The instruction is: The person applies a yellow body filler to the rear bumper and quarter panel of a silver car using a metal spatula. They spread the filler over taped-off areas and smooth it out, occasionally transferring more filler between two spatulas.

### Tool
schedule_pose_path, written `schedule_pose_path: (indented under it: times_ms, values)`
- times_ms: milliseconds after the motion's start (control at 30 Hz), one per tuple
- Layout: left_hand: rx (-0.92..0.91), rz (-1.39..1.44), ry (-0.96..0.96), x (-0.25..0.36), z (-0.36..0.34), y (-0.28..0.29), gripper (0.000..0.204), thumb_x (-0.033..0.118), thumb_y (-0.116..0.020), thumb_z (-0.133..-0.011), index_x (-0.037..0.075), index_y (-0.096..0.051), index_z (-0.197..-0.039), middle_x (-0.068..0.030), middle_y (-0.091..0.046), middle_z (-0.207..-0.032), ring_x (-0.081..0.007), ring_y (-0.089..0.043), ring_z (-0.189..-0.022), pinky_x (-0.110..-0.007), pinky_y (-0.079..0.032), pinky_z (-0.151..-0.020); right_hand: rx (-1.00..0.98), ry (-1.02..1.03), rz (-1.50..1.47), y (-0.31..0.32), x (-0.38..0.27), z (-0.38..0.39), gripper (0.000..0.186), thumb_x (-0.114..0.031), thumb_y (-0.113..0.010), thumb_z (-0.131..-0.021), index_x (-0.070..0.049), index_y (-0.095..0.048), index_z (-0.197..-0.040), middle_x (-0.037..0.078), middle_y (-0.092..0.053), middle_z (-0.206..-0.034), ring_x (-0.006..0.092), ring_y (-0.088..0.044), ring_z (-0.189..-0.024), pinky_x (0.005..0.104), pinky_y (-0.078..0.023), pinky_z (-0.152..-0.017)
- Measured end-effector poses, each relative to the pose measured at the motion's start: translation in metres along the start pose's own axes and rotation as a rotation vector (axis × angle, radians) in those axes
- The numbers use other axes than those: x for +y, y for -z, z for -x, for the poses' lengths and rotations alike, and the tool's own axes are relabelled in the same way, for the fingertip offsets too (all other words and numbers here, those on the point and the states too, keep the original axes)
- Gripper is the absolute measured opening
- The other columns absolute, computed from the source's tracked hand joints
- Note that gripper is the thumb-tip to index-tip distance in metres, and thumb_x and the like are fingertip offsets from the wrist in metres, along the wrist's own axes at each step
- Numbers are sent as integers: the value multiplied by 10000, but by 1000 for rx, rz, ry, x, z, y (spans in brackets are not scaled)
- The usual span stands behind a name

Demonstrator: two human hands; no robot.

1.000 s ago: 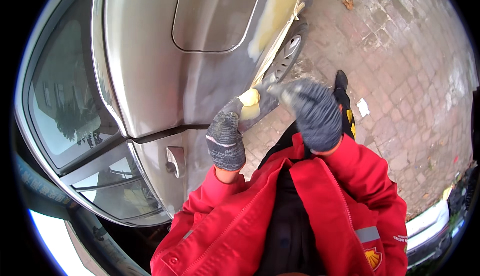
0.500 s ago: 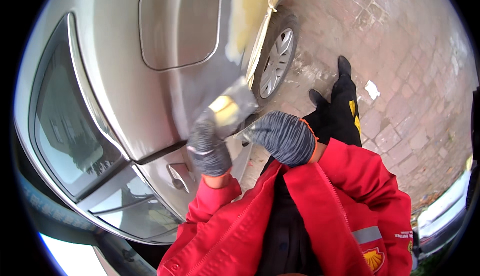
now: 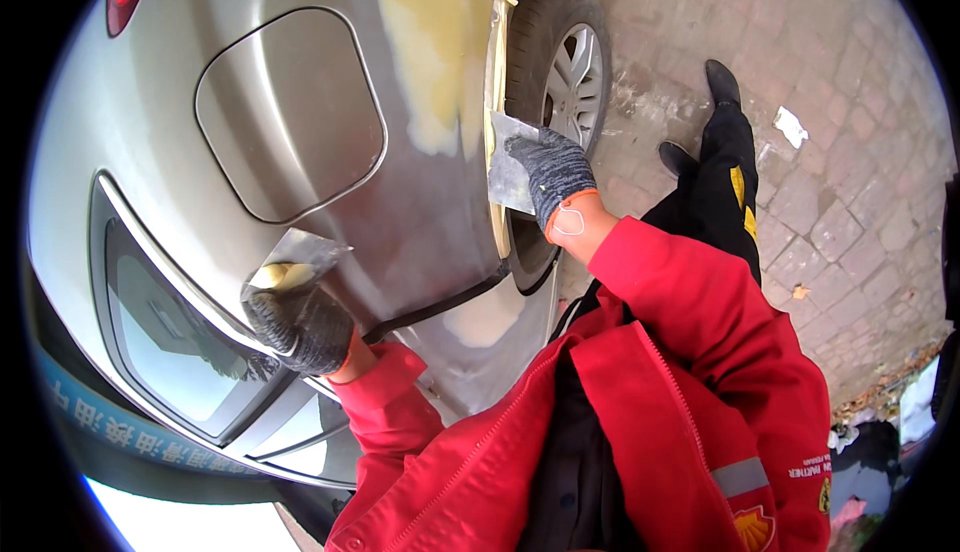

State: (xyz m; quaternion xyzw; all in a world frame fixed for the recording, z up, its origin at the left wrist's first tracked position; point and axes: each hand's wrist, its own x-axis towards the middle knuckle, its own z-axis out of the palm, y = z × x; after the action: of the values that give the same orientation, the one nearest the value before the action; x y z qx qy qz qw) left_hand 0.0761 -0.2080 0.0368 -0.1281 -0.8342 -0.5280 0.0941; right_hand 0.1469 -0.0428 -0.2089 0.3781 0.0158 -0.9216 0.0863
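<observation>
My left hand [image 3: 302, 330], in a dark grey knit glove, grips a flat metal putty spreader [image 3: 315, 250] near the car's side window. A lump of yellow putty [image 3: 284, 275] sits on that blade. My right hand [image 3: 562, 174], gloved alike with an orange cuff, is closed on a second metal spreader [image 3: 510, 160]. That blade lies at the wheel arch edge, over the masking tape [image 3: 498, 72]; whether it presses on the panel I cannot tell. A smoothed yellow putty patch [image 3: 430, 47] covers part of the silver car's rear panel [image 3: 420, 212] above the arch.
A fuel door [image 3: 295, 112] is shut in the panel. Beside the arch stands the rear wheel [image 3: 578, 82]. My booted legs [image 3: 725, 152] rest on brick paving [image 3: 830, 202], with a white scrap [image 3: 790, 127] nearby. Another filler patch [image 3: 485, 317] shows lower on the body.
My hands have moved apart. The left one went left with the putty-loaded spreader; the right one went up and forward to the arch edge. The view has shifted along the car.
</observation>
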Motion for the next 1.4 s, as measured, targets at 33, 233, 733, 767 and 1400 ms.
schedule_pose_path:
  times_ms: [33,233,733,767,1400]
  values:
    - [-6,-76,-41,0,-6,1,312,228,-492,-1002,-27,-561,-1167,-121,-613,-1081,-201,-602,-981,-330,-499,-903,58,-13,96,-7,-2,2,211,-87,-574,-934,1,-636,-1117,76,-686,-1040,174,-635,-955,302,-500,-865]
    - [-278,5,-40,1,-35,-39,293,225,-506,-982,-23,-565,-1125,-159,-630,-1038,-253,-626,-954,-353,-519,-878,102,-25,19,-4,1,-12,215,-91,-598,-926,16,-634,-1109,70,-686,-1041,171,-633,-934,298,-496,-839]
    - [-218,-232,-163,-6,-48,-50,329,243,-428,-998,-53,-553,-1065,-231,-651,-1006,-295,-664,-893,-390,-560,-833,83,-58,-14,-18,-13,-15,219,-102,-584,-920,-9,-636,-1112,78,-670,-1014,175,-630,-894,334,-524,-800]
    - [-207,-222,-143,-5,-47,-50,330,242,-425,-998,-56,-553,-1063,-229,-652,-1000,-291,-666,-882,-385,-565,-820,104,-63,-7,-19,-13,-16,221,-102,-590,-916,-13,-638,-1112,75,-668,-1004,176,-629,-885,342,-529,-789]
    - [-305,-300,-215,-4,-47,-59,240,-44,-552,-875,-73,-513,-1110,-255,-651,-1011,-345,-665,-943,-441,-580,-836,190,177,216,-36,9,-20,226,-91,-601,-916,11,-651,-1112,124,-662,-998,203,-598,-894,314,-466,-841]
